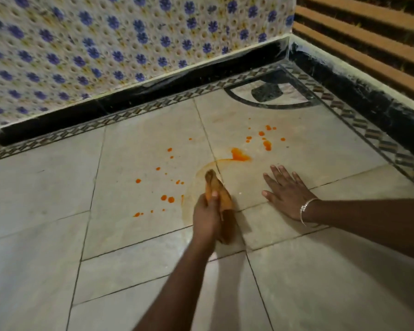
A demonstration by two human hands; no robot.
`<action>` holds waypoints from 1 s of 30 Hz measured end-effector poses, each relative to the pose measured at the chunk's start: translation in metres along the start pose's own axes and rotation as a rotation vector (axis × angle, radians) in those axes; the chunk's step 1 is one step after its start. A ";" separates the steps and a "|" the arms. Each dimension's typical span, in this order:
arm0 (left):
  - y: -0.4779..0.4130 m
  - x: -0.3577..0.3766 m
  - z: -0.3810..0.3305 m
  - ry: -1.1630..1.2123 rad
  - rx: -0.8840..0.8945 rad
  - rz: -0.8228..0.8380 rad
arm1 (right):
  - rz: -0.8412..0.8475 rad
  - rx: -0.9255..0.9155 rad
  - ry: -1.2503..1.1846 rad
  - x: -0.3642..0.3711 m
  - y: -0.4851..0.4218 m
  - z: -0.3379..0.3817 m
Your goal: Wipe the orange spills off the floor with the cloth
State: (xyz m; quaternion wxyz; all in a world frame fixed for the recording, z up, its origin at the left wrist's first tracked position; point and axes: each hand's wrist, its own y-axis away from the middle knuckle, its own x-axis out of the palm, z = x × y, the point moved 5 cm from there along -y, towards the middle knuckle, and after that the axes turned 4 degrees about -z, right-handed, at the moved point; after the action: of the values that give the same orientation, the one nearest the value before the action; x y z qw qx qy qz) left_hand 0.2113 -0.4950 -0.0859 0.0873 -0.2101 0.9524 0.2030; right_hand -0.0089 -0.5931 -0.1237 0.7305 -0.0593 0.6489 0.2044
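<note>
My left hand (207,217) grips a bunched orange-brown cloth (219,189), whose tip rests on the pale tiled floor (141,230) inside a faint wet smear. Orange drops (167,199) lie scattered to the left of the cloth. A bigger orange puddle (240,155) sits beyond the cloth, with more orange spots (267,144) farther right. My right hand (286,189) lies flat on the floor with fingers spread, to the right of the cloth, a thin bracelet on its wrist.
A wall of blue-flowered tiles (105,48) with a black skirting (153,89) runs along the far side. A brown slatted wall (368,32) closes the right side. A patterned border (373,134) and a dark corner motif (268,91) mark the floor's corner.
</note>
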 end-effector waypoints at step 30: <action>-0.124 -0.111 0.050 -1.095 0.289 -0.262 | -0.153 -0.205 -0.010 0.050 -0.056 0.124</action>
State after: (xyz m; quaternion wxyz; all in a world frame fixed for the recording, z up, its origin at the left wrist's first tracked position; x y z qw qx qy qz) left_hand 0.3693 -0.5363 -0.1461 0.6194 -0.1766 0.7524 0.1378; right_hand 0.1303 -0.5896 -0.1632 0.7372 -0.1822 0.6146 0.2135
